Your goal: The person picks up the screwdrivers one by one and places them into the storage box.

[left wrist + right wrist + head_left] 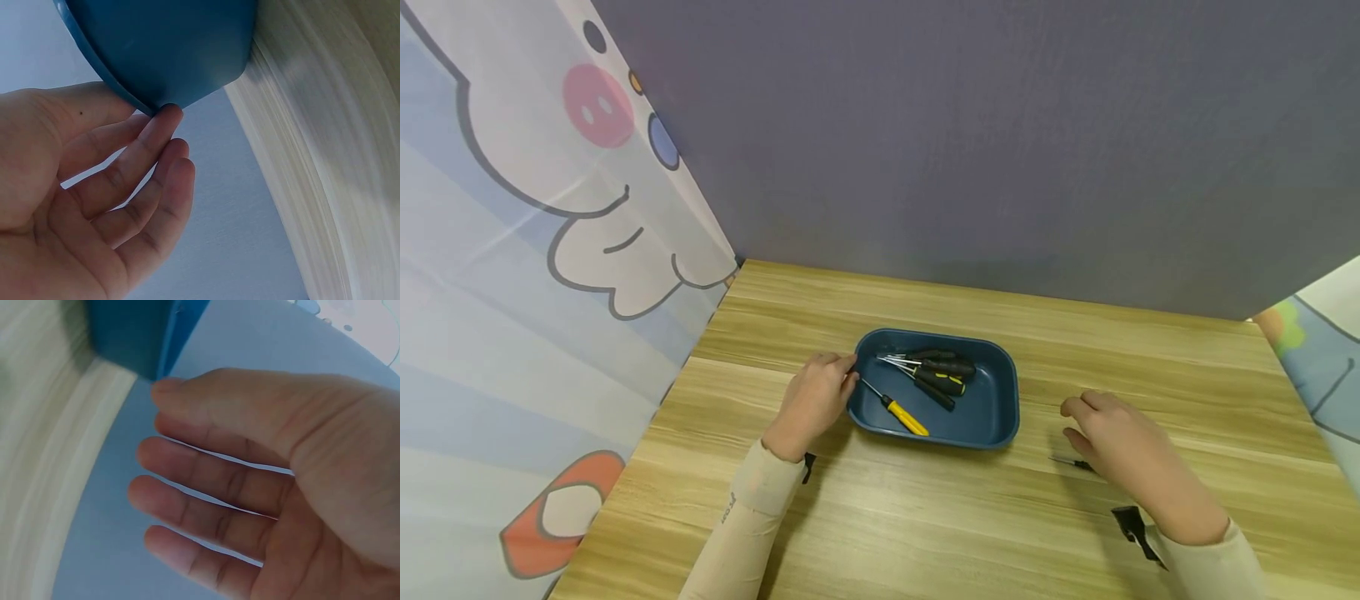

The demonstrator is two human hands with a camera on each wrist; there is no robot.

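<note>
Currently the blue tray (pixel 1000 392) of screwdrivers (pixel 936 375) is touched at its rim by the relaxed left hand (pixel 816 400); the right hand (pixel 1120 446), spread and holding nothing, hovers over a small screwdriver (pixel 1067 461); it could be nudged away.

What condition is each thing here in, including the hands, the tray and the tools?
Left hand: open, fingers touching the tray's left rim.
Right hand: open, over a small dark tool on the table.
Blue tray: upright, holding tools.
Yellow screwdriver: lying in the tray.
Black-handled tools: piled in the tray.
Small dark tool: flat on the table.
</note>
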